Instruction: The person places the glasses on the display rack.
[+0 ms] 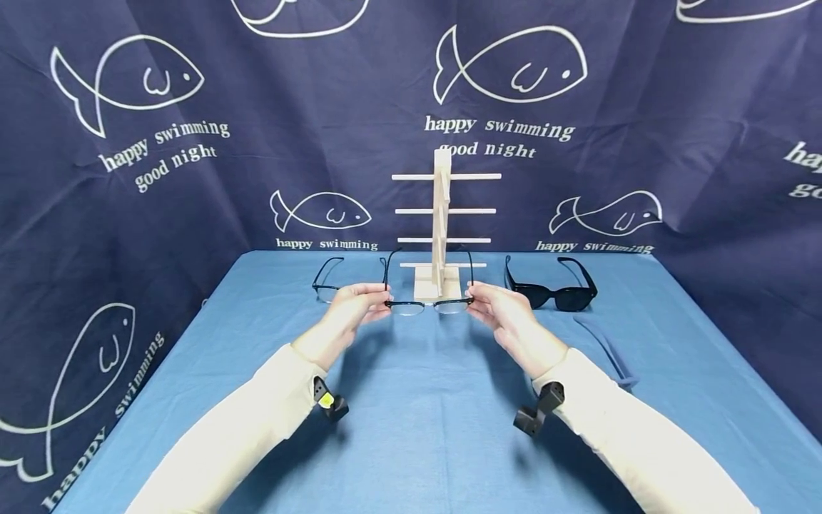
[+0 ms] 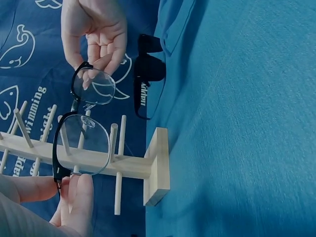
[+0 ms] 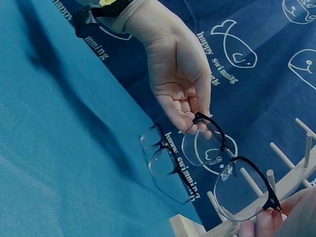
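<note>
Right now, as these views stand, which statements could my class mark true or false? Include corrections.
1. The left hand and right hand hold one pair of glasses. True.
2. The held lenses are dark. False: the lenses are clear.
3. In the head view, sunglasses lie right of the wooden stand. True.
4. Eyewear hangs from every peg. False: the pegs are bare.
5. Another clear pair lies left of the wooden stand there. True.

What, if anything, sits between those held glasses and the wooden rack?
Nothing visible. The left hand and right hand hold the glasses before the wooden rack; the sunglasses lie off to the right, and the other spectacles off to the left.
</note>
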Demonstrator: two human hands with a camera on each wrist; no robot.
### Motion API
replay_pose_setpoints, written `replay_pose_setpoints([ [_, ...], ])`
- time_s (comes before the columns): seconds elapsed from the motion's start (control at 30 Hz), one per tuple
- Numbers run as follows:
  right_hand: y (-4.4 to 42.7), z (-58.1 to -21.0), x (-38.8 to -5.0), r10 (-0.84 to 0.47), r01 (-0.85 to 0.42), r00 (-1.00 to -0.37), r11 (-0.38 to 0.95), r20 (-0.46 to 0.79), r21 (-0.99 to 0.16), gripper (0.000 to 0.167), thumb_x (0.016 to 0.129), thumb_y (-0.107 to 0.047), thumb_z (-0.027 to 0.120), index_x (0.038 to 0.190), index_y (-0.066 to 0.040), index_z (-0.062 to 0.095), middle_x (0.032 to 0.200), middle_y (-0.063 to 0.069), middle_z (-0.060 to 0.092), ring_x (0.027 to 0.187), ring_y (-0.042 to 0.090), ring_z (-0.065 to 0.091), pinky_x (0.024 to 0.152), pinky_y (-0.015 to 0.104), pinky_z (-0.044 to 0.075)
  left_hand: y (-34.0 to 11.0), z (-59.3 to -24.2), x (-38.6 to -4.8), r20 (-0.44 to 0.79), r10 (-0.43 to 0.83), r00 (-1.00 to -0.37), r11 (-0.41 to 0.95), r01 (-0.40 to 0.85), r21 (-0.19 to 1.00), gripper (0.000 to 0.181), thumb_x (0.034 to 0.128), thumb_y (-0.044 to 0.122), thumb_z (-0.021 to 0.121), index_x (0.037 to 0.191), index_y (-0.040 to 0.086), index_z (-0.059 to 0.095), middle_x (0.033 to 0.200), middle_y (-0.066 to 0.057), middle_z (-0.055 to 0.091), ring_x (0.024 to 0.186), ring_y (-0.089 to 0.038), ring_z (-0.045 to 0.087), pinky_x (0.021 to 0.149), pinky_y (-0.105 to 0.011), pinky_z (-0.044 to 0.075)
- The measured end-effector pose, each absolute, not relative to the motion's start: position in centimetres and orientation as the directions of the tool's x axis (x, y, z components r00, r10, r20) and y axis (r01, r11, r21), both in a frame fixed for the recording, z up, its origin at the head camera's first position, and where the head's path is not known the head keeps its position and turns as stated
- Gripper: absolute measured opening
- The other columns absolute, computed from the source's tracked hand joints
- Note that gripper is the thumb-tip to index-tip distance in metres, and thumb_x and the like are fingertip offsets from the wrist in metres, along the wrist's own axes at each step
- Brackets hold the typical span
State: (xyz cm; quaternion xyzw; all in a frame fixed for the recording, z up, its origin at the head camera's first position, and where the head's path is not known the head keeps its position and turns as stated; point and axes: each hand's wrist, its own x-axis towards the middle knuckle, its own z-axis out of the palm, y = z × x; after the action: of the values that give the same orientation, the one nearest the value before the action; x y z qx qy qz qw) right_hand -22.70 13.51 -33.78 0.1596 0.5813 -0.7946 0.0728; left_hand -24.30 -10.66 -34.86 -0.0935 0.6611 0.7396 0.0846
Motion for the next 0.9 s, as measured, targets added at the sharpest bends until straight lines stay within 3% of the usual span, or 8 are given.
replay_pose_setpoints([
  [0.27,13.9,-33.7,-23.2,0.077,0.312,-0.93,-0.348,-0.358,-0.884,0.025,0.091,0.002,0.059,0.115,-0.004,0.064,0.072,-0.005,0.068,0.065,0.006,0.065,0.088,0.027,0.059,-10.0,-34.9,-24.7,-0.243,-0.003,-0.97,-0.108,-0.242,0.964,0.036,0.0892,-0.003,0.063,0.124,-0.007,0.059,0.09,-0.005,0.069,0.065,-0.008,0.065,0.077,-0.025,0.062],
  [0.47,14.2,-33.8,-23.8,0.066,0.344,-0.919,-0.352,-0.389,-0.871,0.044,0.091,0.002,0.059,0.134,0.001,0.052,0.072,-0.005,0.068,0.064,0.006,0.064,0.084,0.025,0.06,-9.7,-35.0,-25.0,-0.24,-0.006,-0.971,-0.102,-0.238,0.966,0.034,0.09,-0.001,0.063,0.123,-0.008,0.059,0.091,-0.007,0.07,0.063,-0.007,0.064,0.078,-0.027,0.062],
  [0.57,14.4,-33.8,-24.2,0.059,0.36,-0.912,-0.361,-0.406,-0.861,0.045,0.092,0.0,0.059,0.136,0.001,0.051,0.071,-0.004,0.068,0.065,0.006,0.064,0.091,0.027,0.058,-9.6,-35.1,-25.2,-0.25,-0.011,-0.968,-0.099,-0.247,0.964,0.035,0.0904,-0.001,0.062,0.124,-0.008,0.059,0.092,-0.007,0.07,0.063,-0.007,0.064,0.082,-0.029,0.061],
  [0.73,14.5,-33.7,-24.7,0.05,0.364,-0.912,-0.359,-0.407,-0.86,0.046,0.093,-0.001,0.057,0.139,0.001,0.048,0.069,-0.005,0.067,0.065,0.006,0.064,0.105,0.034,0.049,-9.4,-35.3,-25.6,-0.254,-0.025,-0.967,-0.106,-0.251,0.962,0.035,0.09,-0.001,0.063,0.124,-0.007,0.059,0.11,-0.017,0.069,0.065,-0.008,0.065,0.082,-0.028,0.061],
  [0.9,14.6,-33.7,-25.1,0.061,0.353,-0.913,-0.371,-0.402,-0.859,0.021,0.093,0.0,0.057,0.112,-0.004,0.064,0.067,-0.003,0.067,0.063,0.007,0.065,0.107,0.038,0.046,-9.3,-35.3,-25.9,-0.247,-0.024,-0.969,-0.113,-0.243,0.963,0.036,0.0892,-0.001,0.064,0.124,-0.007,0.059,0.107,-0.014,0.07,0.066,-0.008,0.065,0.081,-0.027,0.061],
])
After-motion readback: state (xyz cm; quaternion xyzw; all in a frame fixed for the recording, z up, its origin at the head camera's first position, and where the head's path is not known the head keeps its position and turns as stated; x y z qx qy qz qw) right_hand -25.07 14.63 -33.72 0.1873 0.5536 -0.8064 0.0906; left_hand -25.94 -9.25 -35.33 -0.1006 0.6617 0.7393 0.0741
